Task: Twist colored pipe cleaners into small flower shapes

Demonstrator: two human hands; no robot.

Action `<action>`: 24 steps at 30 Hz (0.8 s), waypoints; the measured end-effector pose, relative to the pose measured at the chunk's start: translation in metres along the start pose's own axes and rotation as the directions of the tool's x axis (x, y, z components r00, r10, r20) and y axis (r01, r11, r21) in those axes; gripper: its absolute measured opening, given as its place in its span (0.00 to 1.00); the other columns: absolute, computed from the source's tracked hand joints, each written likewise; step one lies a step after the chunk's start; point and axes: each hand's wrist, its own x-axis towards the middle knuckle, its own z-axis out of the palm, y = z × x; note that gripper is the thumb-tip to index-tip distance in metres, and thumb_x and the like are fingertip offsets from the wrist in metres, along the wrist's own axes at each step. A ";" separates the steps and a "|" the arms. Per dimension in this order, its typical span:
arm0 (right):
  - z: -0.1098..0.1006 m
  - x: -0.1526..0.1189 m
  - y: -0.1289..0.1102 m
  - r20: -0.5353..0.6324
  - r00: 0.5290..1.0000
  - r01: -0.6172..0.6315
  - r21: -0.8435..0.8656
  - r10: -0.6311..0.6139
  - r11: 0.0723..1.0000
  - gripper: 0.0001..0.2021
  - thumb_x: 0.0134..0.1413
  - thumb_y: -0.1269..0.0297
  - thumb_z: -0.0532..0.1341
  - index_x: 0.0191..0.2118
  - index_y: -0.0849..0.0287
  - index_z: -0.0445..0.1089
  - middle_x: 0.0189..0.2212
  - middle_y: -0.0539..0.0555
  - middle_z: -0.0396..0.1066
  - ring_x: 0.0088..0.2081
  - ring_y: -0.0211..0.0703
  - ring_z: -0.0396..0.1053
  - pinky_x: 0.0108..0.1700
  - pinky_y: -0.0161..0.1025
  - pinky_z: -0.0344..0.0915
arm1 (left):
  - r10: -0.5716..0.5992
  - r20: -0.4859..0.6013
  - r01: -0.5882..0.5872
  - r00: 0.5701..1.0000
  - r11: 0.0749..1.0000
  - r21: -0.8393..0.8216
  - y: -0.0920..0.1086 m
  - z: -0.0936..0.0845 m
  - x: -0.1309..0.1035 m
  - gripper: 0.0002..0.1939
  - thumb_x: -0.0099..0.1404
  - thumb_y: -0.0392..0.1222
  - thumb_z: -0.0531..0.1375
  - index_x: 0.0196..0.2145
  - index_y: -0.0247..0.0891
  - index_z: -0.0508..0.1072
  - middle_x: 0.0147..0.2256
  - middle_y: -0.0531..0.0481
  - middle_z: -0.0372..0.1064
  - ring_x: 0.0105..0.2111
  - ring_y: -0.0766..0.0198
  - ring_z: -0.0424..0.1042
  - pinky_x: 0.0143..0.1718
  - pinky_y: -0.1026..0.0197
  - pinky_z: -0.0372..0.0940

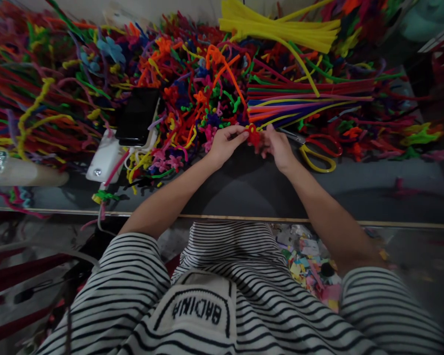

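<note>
A small red pipe-cleaner flower (253, 138) with a yellow part at its top is held just above the dark tabletop. My left hand (224, 145) comes from the left and pinches its left edge between thumb and index finger. On the other side is my right hand (280, 150), thumb raised and fingers apart, at the flower's right edge. Those fingertips are slightly blurred, and whether they touch the flower is unclear. Behind both hands lies a bundle of straight multicoloured pipe cleaners (303, 101). Scissors (321, 152) with red and yellow handles rest to the right of my right hand.
Heaped pipe cleaners (192, 74) cover the back and left of the table (373, 192). A yellow bundle (281, 27) lies on top. At left are a black phone (138, 116), a white device (103, 158) with a cable and a pale cylinder (33, 170). Paper scraps (311, 266) lie below the edge.
</note>
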 end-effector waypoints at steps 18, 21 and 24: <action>0.000 0.000 0.007 -0.045 0.995 0.083 -0.029 -0.084 0.996 0.22 0.52 0.41 0.74 0.34 0.58 0.80 0.28 0.52 0.78 0.21 0.32 0.67 0.20 0.32 0.59 | -0.003 -0.105 0.016 0.995 0.992 0.125 0.005 0.000 -0.004 0.08 0.66 0.45 0.68 0.35 0.39 0.85 0.34 0.49 0.83 0.33 0.64 0.78 0.37 0.62 0.70; 0.002 -0.004 0.003 -0.077 0.982 0.156 -0.172 -0.171 0.973 0.16 0.57 0.48 0.72 0.32 0.58 0.80 0.26 0.51 0.77 0.22 0.33 0.68 0.24 0.33 0.63 | 0.001 -0.139 0.020 0.990 0.988 0.156 0.002 0.000 -0.004 0.07 0.66 0.44 0.68 0.34 0.39 0.85 0.34 0.49 0.83 0.33 0.64 0.78 0.38 0.62 0.71; 0.004 -0.010 -0.001 -0.087 0.968 0.207 -0.253 -0.235 0.945 0.13 0.59 0.53 0.70 0.31 0.58 0.80 0.26 0.51 0.77 0.24 0.35 0.69 0.28 0.35 0.67 | -0.002 -0.160 0.029 0.987 0.986 0.165 0.001 0.001 -0.004 0.08 0.65 0.45 0.69 0.33 0.39 0.85 0.32 0.50 0.83 0.32 0.64 0.78 0.37 0.62 0.70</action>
